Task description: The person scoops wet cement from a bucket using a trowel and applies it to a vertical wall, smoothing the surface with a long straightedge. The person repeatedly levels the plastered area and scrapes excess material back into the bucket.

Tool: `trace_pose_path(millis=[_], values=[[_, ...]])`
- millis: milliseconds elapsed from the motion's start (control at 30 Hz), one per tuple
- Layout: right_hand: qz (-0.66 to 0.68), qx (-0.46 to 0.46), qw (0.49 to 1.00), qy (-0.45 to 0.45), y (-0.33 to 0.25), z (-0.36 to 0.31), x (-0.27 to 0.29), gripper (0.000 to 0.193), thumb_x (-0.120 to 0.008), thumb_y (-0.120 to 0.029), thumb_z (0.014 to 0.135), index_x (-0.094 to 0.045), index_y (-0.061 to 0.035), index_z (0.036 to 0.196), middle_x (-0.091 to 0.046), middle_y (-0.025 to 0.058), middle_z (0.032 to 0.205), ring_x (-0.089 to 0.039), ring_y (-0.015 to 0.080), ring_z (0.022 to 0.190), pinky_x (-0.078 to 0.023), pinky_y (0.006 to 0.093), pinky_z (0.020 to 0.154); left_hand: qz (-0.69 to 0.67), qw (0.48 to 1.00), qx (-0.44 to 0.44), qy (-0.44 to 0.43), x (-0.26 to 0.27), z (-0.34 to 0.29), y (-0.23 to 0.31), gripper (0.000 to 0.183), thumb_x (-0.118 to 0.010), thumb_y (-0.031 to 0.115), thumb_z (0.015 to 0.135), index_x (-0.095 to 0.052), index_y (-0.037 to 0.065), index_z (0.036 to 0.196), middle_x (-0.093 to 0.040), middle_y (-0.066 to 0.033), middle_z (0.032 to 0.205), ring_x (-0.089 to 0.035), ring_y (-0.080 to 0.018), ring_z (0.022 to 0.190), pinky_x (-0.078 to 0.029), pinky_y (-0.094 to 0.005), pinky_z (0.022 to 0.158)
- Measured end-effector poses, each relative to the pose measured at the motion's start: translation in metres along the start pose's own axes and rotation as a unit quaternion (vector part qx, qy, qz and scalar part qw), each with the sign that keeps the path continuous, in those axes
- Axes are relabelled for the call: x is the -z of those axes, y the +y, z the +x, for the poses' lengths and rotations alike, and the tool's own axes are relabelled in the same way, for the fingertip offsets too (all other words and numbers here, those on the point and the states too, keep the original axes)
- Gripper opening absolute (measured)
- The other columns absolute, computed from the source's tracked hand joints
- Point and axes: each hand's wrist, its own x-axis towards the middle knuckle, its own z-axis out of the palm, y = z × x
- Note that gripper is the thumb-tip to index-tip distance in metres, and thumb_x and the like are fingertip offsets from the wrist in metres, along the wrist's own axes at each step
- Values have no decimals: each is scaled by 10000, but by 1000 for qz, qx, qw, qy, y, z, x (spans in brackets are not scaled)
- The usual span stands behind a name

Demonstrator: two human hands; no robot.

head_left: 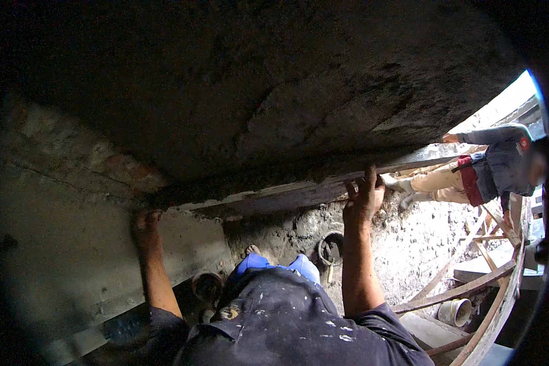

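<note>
A long, straight wooden board [274, 201] runs across the view under a dark, rough plastered surface [268, 91], its upper edge against or very near that surface. My left hand [146, 227] is closed at the board's left end, beside the pale wall; shadow partly hides its fingers. Farther right, my right hand [365, 200] grips the board's lower edge, its fingers reaching up over the face. Both my arms are raised. At the right, another person [497, 161] in a dark jacket stretches a hand close to the board's far end; whether it touches is unclear.
Below me stand a dark bucket [331, 247] with a handled tool at its rim and another bucket [207, 285] near my legs. At the lower right are curved wooden timbers [457, 287] and a pale bucket [455, 312] on its side. A smooth wall [73, 256] rises at left.
</note>
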Motion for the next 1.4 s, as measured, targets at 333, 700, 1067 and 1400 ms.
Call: trace_pose_path(millis=[333,700,1067,1400], values=[[-49,163,984,-55,-212,93,-3,601,-594,-428,943,-439,-189,1473,-435,179,1441,-522,320,1198,-425,489,1025,-184,980,-61,-37,-96,-29,113,122,-650,109,893,-678,15,966,-680,-51,893,-616,-128,818,-498,-296,768],[-176,143,970,81,-15,12,-19,816,-781,-380,833,-403,123,1352,-551,120,864,-574,245,798,-527,357,809,-55,997,-44,27,1,-5,36,526,-583,537,922,-614,31,1062,-601,-28,877,-560,-170,827,-456,-345,808],[-51,247,964,-82,-266,108,-26,575,-585,-392,961,-417,-196,1475,-495,137,1421,-550,291,1229,-458,464,993,-214,974,-78,10,-94,-22,169,260,-658,273,920,-638,21,980,-638,-49,854,-601,-132,725,-501,-274,658],[-139,214,967,29,-30,52,-22,831,-757,-363,857,-299,1,1447,-447,170,1392,-520,307,1125,-530,490,792,-196,976,43,85,-7,-2,32,524,-609,436,937,-513,30,1256,-584,-100,1189,-547,-227,1079,-454,-400,915]])
